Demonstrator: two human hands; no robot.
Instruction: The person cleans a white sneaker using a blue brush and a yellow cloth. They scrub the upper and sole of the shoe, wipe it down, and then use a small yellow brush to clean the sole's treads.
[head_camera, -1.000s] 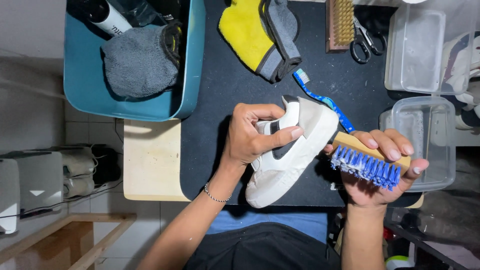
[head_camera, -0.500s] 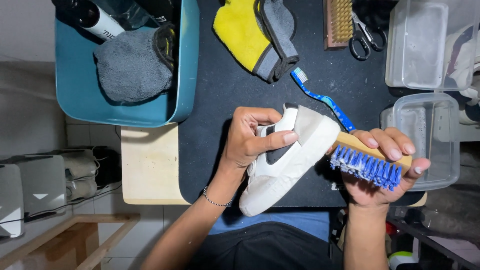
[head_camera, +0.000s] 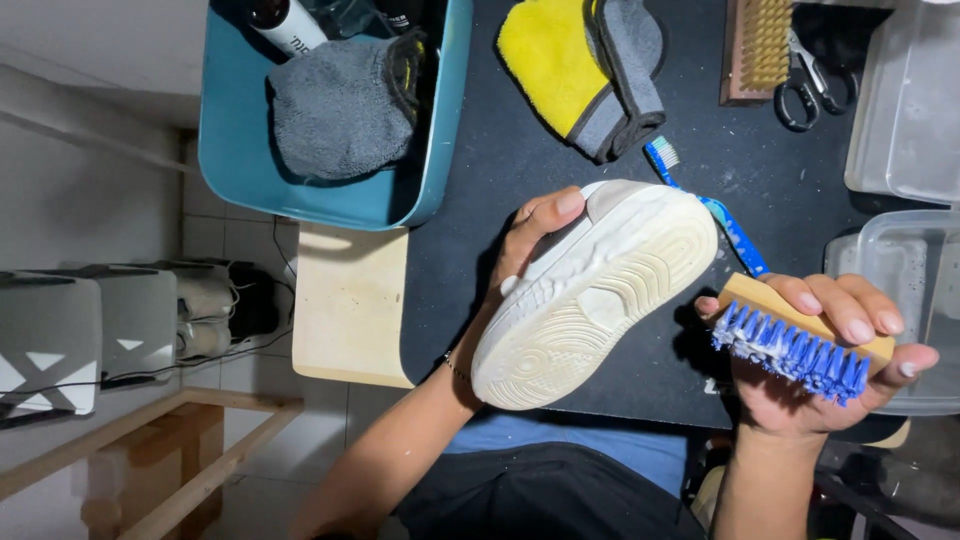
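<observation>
A: What have we got in our hands?

B: Our left hand (head_camera: 520, 250) is wrapped around a white sneaker (head_camera: 590, 290), fingers closed over its upper and the thumb lying along the side. The shoe is turned so its pale ribbed sole faces up at us, toe toward the far side of the tabletop (head_camera: 500, 200), heel toward our lap.

A: And the other one?

B: Our right hand (head_camera: 820, 370) is clenched on a wooden scrub brush (head_camera: 800, 340) with blue bristles. The bristles point toward our body, and the brush is just beside the sneaker, not touching it.

A: So where is the shoe against the table?

B: We hold it up above the near edge of the dark tabletop, roughly midway along that edge, tilted on a diagonal.

A: What lies around it?

B: A blue toothbrush (head_camera: 715, 210) rests on the tabletop just beyond the sneaker, partly hidden behind it. Further back, toward the far edge, lies a yellow and grey cloth (head_camera: 570, 70). At the far right corner we see a wooden brush with pale bristles (head_camera: 755, 45) and a pair of scissors (head_camera: 805, 90) beside it.

A: Anything on the sides?

B: Along the right edge stand two clear plastic boxes (head_camera: 905, 110), one behind the other. At the far left corner a teal tub (head_camera: 330, 195) holds a grey cloth (head_camera: 335, 110) and a bottle (head_camera: 285, 22). A pale wooden board (head_camera: 350, 305) juts out past the left edge, below the tub.
</observation>
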